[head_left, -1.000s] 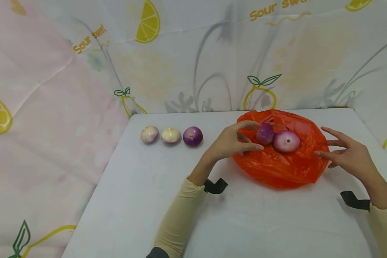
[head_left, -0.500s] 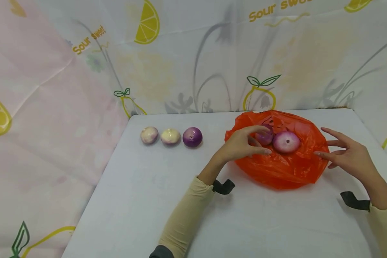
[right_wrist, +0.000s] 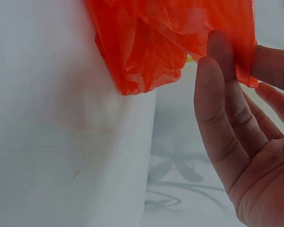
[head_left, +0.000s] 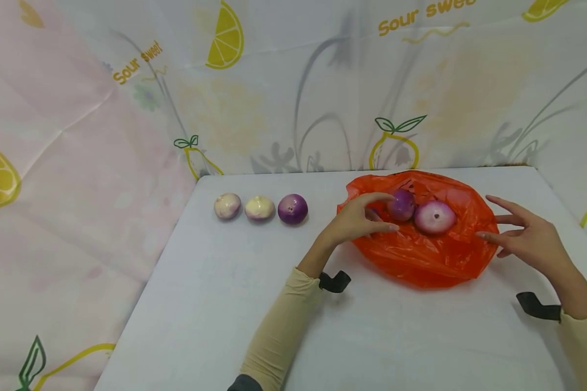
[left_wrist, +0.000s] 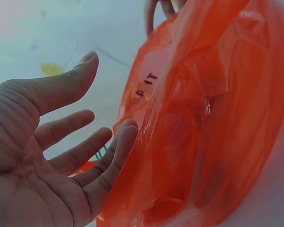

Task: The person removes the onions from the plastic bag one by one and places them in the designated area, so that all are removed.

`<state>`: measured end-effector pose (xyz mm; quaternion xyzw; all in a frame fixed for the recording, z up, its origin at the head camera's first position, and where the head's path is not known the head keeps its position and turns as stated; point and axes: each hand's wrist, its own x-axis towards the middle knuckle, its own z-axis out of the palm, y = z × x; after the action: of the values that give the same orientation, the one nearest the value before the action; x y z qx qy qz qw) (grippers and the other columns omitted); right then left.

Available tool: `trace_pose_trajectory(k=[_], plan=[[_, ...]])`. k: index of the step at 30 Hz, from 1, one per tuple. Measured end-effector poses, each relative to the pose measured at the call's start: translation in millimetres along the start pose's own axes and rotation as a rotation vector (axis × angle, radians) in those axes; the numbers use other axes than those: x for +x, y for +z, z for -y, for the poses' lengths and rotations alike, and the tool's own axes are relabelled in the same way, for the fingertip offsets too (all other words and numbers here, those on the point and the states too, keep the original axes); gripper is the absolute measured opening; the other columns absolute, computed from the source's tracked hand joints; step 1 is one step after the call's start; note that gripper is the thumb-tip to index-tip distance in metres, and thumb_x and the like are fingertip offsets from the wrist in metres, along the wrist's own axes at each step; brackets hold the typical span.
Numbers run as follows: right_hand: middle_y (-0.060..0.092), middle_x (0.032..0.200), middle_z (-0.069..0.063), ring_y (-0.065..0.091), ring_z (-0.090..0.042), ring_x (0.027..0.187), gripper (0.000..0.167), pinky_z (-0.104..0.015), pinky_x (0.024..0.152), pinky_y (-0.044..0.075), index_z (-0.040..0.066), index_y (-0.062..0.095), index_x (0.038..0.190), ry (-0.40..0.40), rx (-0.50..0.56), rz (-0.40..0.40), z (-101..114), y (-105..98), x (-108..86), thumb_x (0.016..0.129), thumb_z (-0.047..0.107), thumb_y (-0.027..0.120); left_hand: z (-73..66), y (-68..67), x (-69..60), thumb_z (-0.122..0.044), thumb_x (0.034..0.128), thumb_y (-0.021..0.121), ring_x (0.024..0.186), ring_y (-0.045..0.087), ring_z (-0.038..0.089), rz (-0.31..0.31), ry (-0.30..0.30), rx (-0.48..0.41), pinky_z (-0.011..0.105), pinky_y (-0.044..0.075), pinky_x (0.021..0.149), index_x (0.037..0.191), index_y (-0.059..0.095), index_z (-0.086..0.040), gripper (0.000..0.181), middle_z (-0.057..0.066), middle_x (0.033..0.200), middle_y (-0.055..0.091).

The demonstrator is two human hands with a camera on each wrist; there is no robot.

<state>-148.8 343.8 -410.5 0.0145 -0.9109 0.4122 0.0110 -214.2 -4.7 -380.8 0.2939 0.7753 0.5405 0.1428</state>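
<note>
A red-orange plastic bag [head_left: 420, 266] sits on the table with its mouth facing up. Inside the mouth show a small purple onion [head_left: 401, 205] and a larger pale-purple onion [head_left: 435, 217]. My left hand [head_left: 356, 220] hovers at the bag's left side, thumb and fingers spread with nothing gripped; in the left wrist view its fingers are by the bag's rim. A bit of purple shows past those fingers, partly hidden. My right hand [head_left: 535, 239] pinches the bag's right edge between thumb and fingers, also seen in the right wrist view.
To the left, a whitish-purple onion [head_left: 227, 206], a cream onion [head_left: 259, 208] and a dark purple onion [head_left: 292, 209] stand in a row on the white table [head_left: 200, 304]. A printed lemon curtain [head_left: 283, 81] hangs behind.
My left hand has moved right over the small purple onion, then slightly back left. The bag's left rim now reaches farther left. My right hand has stayed in place.
</note>
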Motion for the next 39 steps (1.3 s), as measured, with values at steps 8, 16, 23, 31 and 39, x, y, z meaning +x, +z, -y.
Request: trace_pose_trajectory(k=[8,16,23,31,39], plan=[[0.048,0.126,-0.042,0.067,-0.007,0.064,0.081,-0.029,0.053,0.056,0.028,0.025,0.158,-0.002,0.005,-0.001,1.1,0.1,-0.4,0.092,0.023,0.072,12.0,-6.1,-1.3,-0.026,0.0803,0.084,0.063,0.062,0.024,-0.038,-0.038,0.126,0.026,0.054,0.061,0.136,0.057,-0.010,0.064,0.009,0.129,0.057],[0.047,0.126,-0.043,0.068,-0.012,0.063,0.082,-0.029,0.053,0.056,0.029,0.024,0.158,-0.002,0.003,0.001,1.5,0.3,-0.2,0.092,0.023,0.072,20.3,-10.6,1.1,-0.030,0.0796,0.085,0.110,0.054,0.017,-0.043,-0.029,0.275,0.025,0.046,0.093,0.134,0.058,-0.006,0.065,0.006,0.131,0.058],[0.046,0.127,-0.042,0.070,-0.021,0.067,0.081,-0.030,0.053,0.057,0.028,0.024,0.158,0.008,-0.007,0.006,1.5,0.8,0.4,0.092,0.024,0.072,26.1,-14.7,1.8,-0.030,0.0778,0.086,0.118,0.053,0.017,-0.083,-0.080,0.290,0.030,0.045,0.099,0.135,0.058,-0.008,0.067,0.002,0.133,0.057],[0.049,0.125,-0.043,0.070,-0.014,0.065,0.081,-0.029,0.053,0.056,0.029,0.026,0.157,-0.015,0.013,0.005,0.4,0.2,-0.2,0.092,0.020,0.073,32.2,-17.6,-0.2,-0.030,0.0771,0.087,0.114,0.054,0.018,-0.142,-0.115,0.221,0.031,0.048,0.094,0.134,0.059,-0.009,0.067,0.003,0.134,0.057],[0.049,0.124,-0.043,0.070,-0.014,0.065,0.080,-0.029,0.053,0.056,0.030,0.027,0.157,-0.018,0.025,0.006,0.1,0.3,-0.3,0.091,0.020,0.073,35.8,-19.6,-1.0,-0.028,0.0778,0.086,0.096,0.061,0.020,-0.148,-0.139,0.147,0.029,0.056,0.072,0.137,0.056,-0.008,0.069,0.007,0.132,0.054]])
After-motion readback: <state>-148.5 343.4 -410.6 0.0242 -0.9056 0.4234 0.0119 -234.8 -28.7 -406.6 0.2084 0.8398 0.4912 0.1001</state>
